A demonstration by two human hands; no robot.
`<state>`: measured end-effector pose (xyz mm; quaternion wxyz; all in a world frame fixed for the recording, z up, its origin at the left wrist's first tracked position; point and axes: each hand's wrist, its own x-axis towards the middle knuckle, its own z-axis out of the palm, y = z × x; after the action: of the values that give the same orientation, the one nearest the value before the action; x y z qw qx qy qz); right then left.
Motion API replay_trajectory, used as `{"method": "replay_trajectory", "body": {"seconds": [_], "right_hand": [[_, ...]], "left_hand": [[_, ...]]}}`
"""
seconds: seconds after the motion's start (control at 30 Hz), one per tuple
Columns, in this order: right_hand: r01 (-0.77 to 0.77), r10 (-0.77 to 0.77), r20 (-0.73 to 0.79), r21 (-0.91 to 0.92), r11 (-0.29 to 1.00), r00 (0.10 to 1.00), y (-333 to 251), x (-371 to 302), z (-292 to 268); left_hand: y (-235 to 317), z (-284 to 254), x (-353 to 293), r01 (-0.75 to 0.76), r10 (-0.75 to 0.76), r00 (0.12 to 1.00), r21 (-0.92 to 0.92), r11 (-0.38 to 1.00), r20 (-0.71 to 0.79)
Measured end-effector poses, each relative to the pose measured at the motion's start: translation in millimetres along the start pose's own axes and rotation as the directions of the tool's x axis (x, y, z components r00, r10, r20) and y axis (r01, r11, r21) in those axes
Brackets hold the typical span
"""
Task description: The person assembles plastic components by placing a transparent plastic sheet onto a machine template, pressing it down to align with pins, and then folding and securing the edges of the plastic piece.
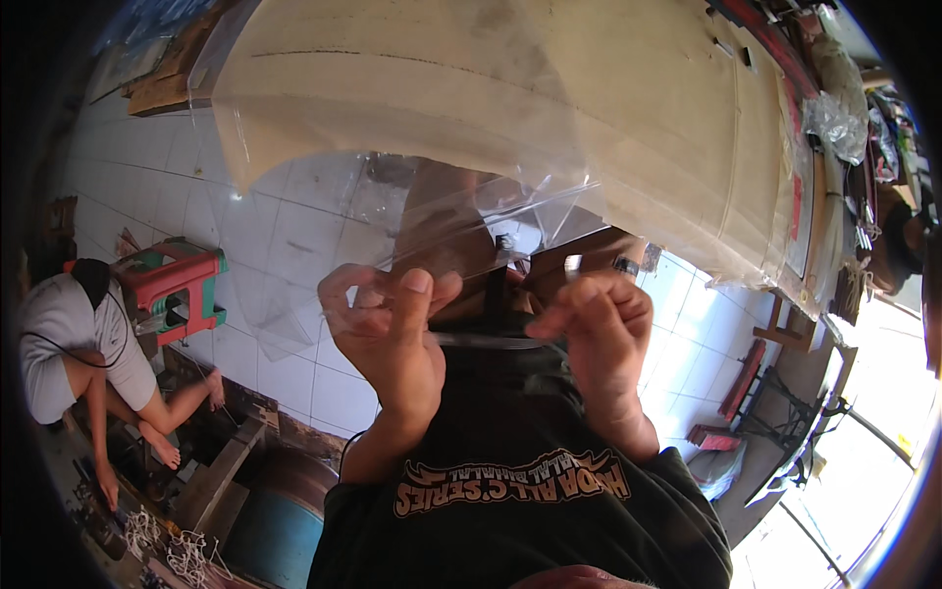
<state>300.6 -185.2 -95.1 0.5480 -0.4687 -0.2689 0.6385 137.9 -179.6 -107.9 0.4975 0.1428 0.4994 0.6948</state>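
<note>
A thin clear plastic sheet (491, 211) stretches over the near edge of a worktable covered in tan paper (432, 88) and hangs down toward my lap. My left hand (391, 329) is closed with the thumb raised and fingers curled, and the sheet's edge passes at its fingers. My right hand (601, 324) pinches, slightly blurred, at one end of a narrow shiny strip (491, 342). That strip spans the gap between my two hands. Whether it is part of the sheet I cannot tell. A small white thing (572, 265) and a dark one (625, 265) show just beyond my right fingers.
On the left a person in grey clothes (74, 334) sits low, beside a red and green plastic stool (182, 285). A blue-green drum (270, 535) stands at the lower left near white cords (186, 555). Bundled plastic (839, 128) lines the right side. White tiles (294, 226) cover the floor.
</note>
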Motion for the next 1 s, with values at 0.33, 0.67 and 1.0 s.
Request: {"method": "replay_trajectory", "body": {"seconds": [0.33, 0.67, 1.0], "right_hand": [[0.045, -0.044, 0.034, -0.046, 0.998, 0.998, 9.1, 2.2, 15.7], [-0.030, 0.030, -0.002, -0.016, 0.999, 1.000, 13.6, 8.4, 17.9], [-0.056, 0.056, -0.058, -0.004, 0.998, 0.997, 17.2, 12.9, 22.9]], "left_hand": [[-2.1, 2.1, -7.2, 0.005, -0.001, 0.998, -0.060, 0.998, 0.070], [-3.3, 8.0, -10.3, 0.001, -0.002, 0.999, 0.029, 1.000, 0.040], [-7.2, 2.2, -9.9, 0.000, -0.001, 0.998, 0.014, 1.000, 0.067]]}}
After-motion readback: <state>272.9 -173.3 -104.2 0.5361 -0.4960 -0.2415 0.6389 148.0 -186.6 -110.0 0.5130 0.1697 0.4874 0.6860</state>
